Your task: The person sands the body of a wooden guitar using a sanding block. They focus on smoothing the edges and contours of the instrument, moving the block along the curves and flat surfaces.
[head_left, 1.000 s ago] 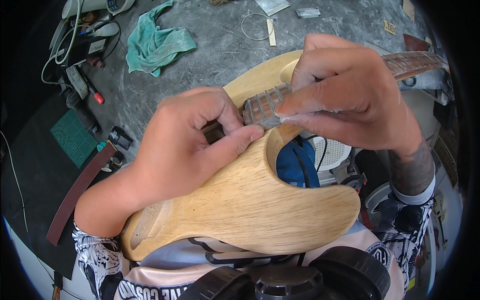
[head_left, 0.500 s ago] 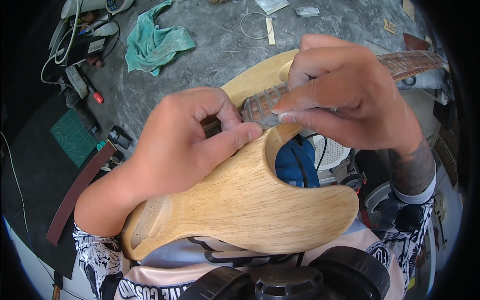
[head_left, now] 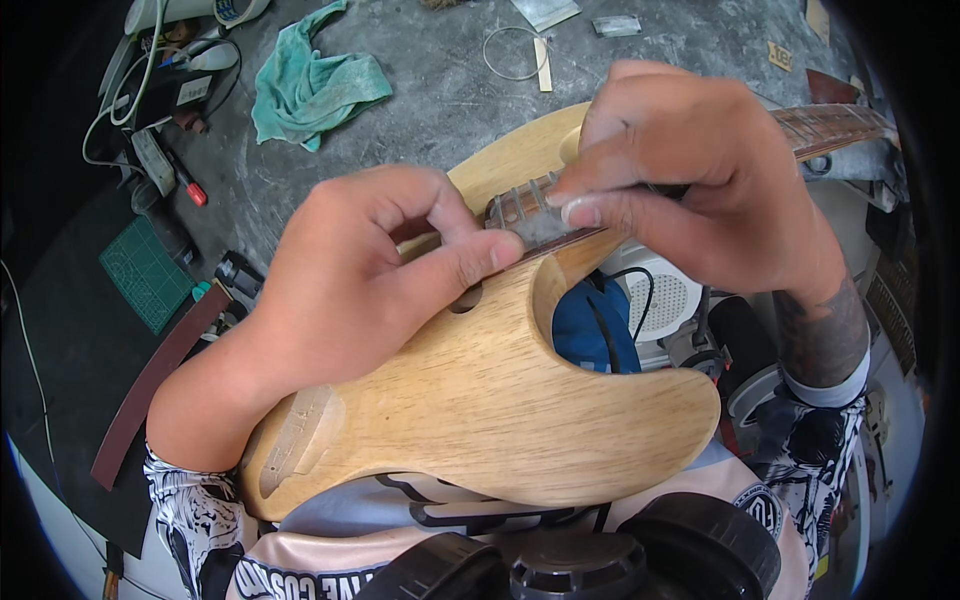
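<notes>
In the head view, we see the left hand (head_left: 365, 275) and right hand (head_left: 695, 185) each seemingly pinching an end of a greyish strip (head_left: 532, 230), equally near; its long axis runs along the fretboard (head_left: 840, 128), beyond the guitar body's (head_left: 530, 400) nearer cutaway.

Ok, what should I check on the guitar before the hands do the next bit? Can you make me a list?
1. Right hand on the grey strip: ok, thumb and finger pinch it.
2. Left hand near the strip's other end: ok.
3. Left fingertips' grip: cannot tell, partly hidden.
4. All frets showing: not ok, the right hand covers some.
5. Green cloth away from the guitar body: ok.
</notes>
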### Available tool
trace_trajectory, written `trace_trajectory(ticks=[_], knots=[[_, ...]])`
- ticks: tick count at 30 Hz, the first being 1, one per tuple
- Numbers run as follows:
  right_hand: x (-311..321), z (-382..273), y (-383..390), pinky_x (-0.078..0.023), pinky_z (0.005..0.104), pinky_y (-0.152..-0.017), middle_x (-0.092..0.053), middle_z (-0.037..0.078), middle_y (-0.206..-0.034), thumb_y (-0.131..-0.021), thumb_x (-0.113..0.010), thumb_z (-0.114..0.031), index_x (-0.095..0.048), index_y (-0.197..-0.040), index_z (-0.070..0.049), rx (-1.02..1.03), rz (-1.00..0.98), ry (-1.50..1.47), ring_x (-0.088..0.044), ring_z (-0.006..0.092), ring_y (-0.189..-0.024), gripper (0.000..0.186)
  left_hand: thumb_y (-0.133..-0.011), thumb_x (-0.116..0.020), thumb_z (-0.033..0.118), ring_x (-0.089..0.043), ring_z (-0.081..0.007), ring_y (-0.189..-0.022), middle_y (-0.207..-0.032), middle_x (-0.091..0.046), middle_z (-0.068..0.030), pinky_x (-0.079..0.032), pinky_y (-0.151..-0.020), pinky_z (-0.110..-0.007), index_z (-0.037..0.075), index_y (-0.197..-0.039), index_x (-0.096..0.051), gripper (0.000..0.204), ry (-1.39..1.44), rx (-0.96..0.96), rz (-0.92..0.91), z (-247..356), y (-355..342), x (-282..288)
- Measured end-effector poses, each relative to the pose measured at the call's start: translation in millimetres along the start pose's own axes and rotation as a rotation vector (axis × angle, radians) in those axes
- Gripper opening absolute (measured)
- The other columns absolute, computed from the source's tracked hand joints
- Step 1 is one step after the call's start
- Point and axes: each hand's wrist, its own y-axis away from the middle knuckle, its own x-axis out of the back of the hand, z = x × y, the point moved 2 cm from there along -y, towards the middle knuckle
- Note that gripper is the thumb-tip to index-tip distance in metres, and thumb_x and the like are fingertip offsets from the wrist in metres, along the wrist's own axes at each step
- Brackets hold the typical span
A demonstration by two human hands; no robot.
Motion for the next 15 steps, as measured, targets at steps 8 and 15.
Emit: trace_trajectory(ticks=[8, 15], knots=[[8.1, 1.5, -6.0, -0.049, 0.0267, -0.075, -0.071, 0.005, -0.094, -0.094, -0.072, -0.007, -0.073, -0.101, 0.0, -0.201, 0.106, 0.042, -0.062, 0.011, -0.084, 0.011, -0.088, -0.082, 0.024, -0.06, -0.0181, -0.113, -0.12, -0.064, -0.0109, -0.047, -0.102, -0.037, -0.003, -0.126, -0.061, 0.051, -0.155, -0.258, 0.21, 17.2, 19.7, 19.0], [17.8, 17.7, -1.2, -0.049, 0.0252, -0.088, -0.071, 0.003, -0.103, -0.102, -0.066, -0.013, -0.07, -0.115, 0.0, -0.342, 0.655, -0.299, -0.063, 0.009, -0.095, 0.019, -0.08, -0.079, 0.048, -0.058, -0.0382, -0.118, -0.124, -0.061, -0.0181, -0.041, -0.108, -0.053, 0.0, -0.134, -0.059, 0.075, -0.815, -0.201, -0.137, 69.2, 115.5, 29.2]])
